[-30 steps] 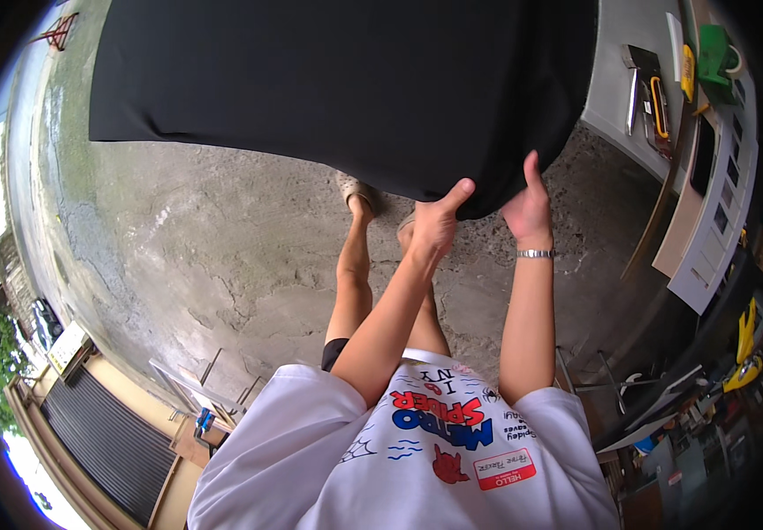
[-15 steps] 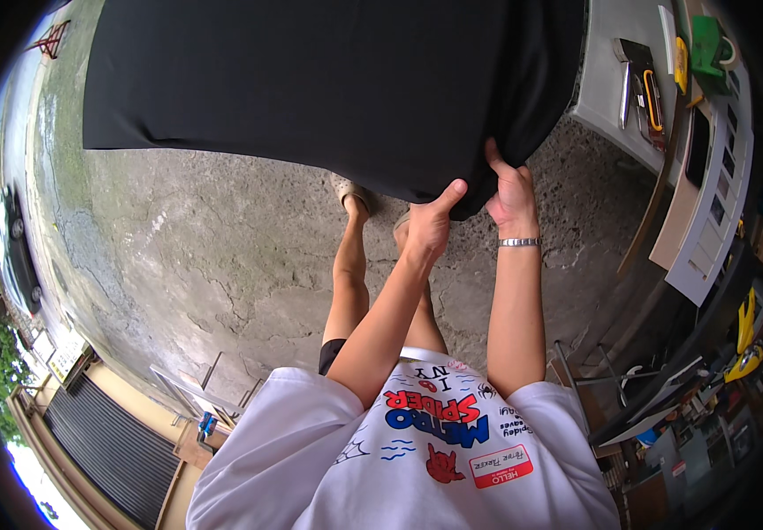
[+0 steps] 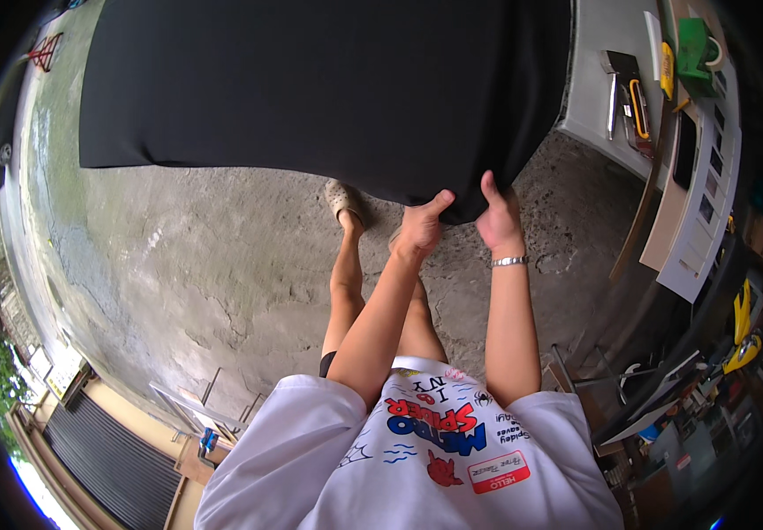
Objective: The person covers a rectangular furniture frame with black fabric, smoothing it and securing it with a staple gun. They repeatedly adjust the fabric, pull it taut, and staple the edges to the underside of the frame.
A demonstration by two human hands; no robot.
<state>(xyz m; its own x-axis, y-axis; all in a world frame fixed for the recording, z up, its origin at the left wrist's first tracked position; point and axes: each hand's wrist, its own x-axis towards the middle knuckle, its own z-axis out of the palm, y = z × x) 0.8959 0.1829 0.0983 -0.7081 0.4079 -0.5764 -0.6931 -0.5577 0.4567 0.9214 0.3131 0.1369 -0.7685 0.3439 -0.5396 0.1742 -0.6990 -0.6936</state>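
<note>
A large sheet of black cloth (image 3: 311,79) is spread over the work surface in front of me and hangs over its near edge. My left hand (image 3: 422,228) grips the cloth's near hem, thumb on top and fingers curled underneath. Just to its right, my right hand (image 3: 501,221), with a metal band on the wrist, holds the same hem near the corner. Its thumb points up along the cloth, and its other fingers are partly hidden. Between the two hands the hem bunches into a small drooping fold.
Right of the cloth, a grey tabletop (image 3: 586,97) carries a scraper (image 3: 620,64), a yellow-and-black cutter (image 3: 638,108) and a green tape dispenser (image 3: 696,57). A white strip with dark squares (image 3: 704,230) lies beyond. Cracked concrete floor (image 3: 222,265) spreads below; a roller shutter (image 3: 116,459) stands lower left.
My right hand has slid down toward the hem, its thumb lower on the cloth. My left hand has shifted slightly left and down. The view has tilted a little.
</note>
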